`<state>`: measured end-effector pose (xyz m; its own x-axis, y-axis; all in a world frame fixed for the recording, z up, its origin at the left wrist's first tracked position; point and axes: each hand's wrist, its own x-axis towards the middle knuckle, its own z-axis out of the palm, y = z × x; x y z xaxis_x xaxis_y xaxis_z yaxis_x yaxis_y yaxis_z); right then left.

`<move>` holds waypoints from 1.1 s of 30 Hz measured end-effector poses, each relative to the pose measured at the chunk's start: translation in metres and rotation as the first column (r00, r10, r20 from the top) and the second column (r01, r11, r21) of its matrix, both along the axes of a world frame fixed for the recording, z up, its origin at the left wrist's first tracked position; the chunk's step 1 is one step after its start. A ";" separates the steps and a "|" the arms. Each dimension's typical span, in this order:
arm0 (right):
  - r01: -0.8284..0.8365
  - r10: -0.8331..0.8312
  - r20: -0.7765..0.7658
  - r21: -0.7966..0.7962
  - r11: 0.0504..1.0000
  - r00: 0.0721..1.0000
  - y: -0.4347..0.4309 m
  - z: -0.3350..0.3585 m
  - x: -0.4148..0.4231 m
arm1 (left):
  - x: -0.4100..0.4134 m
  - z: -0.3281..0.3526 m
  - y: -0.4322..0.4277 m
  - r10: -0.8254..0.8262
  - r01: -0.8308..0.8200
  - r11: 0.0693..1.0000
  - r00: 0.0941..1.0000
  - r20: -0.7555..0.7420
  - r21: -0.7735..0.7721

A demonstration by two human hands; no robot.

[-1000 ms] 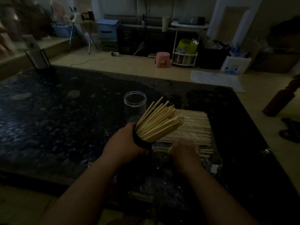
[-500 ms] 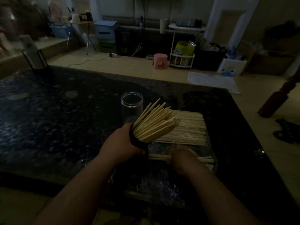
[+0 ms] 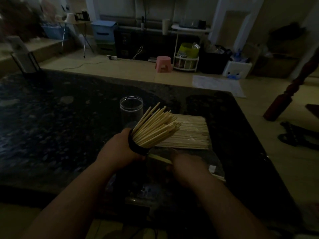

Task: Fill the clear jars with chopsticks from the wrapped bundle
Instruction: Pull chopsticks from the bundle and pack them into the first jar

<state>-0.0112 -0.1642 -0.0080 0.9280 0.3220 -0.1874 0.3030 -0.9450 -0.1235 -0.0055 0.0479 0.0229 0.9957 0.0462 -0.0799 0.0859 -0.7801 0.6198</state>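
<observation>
My left hand (image 3: 119,149) grips a jar with a dark rim (image 3: 135,146), tilted to the right and packed with pale chopsticks (image 3: 155,126) that fan out of its mouth. My right hand (image 3: 186,167) holds a few chopsticks (image 3: 160,159) just under the jar's rim. Behind them the flat bundle of chopsticks (image 3: 191,135) lies in its clear wrap on the dark table. An empty clear jar (image 3: 131,109) stands upright behind my left hand.
The dark speckled stone table (image 3: 51,126) stretches left; its right edge runs past the bundle. Crumpled clear wrap (image 3: 214,169) lies beside my right hand. A black stand (image 3: 25,61) sits at the far left corner. A pink stool (image 3: 163,63) stands on the floor beyond.
My right hand has drawn back from the bundle toward me and left, bringing a few chopsticks up under the jar's rim. The left hand keeps the filled jar tilted.
</observation>
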 end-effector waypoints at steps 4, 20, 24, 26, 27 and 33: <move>0.005 -0.006 0.022 0.053 0.999 1.000 -0.004 0.025 -0.014 | -0.001 -0.002 0.000 0.009 -0.009 1.000 1.000 0.003 0.008; -0.148 -0.124 0.712 0.308 0.940 0.691 -0.021 0.069 -0.009 | 0.001 -0.005 -0.006 -0.014 0.014 0.995 1.000 0.002 0.096; -0.175 -0.247 0.704 0.469 0.866 0.665 -0.026 0.069 -0.005 | 0.001 -0.007 -0.004 -0.040 0.038 0.993 0.999 0.012 0.112; -0.196 -0.271 0.700 0.509 0.838 0.661 -0.028 0.068 0.000 | 0.002 -0.008 -0.003 -0.049 0.047 0.992 0.999 0.015 0.119; -0.204 -0.284 0.702 0.524 0.827 0.653 -0.027 0.068 0.001 | 0.003 -0.008 -0.003 -0.052 0.050 0.991 0.999 0.017 0.123; -0.390 -0.325 0.709 0.646 0.656 0.626 -0.015 0.075 -0.002 | 0.005 -0.012 -0.002 -0.059 0.056 0.990 0.998 0.015 0.133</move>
<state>-0.0131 -0.1793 0.0669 0.5822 0.0377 0.8121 0.6417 -0.6346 -0.4306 -0.0002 0.0463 0.0110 0.9983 -0.0023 -0.0578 0.0276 -0.8585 0.5120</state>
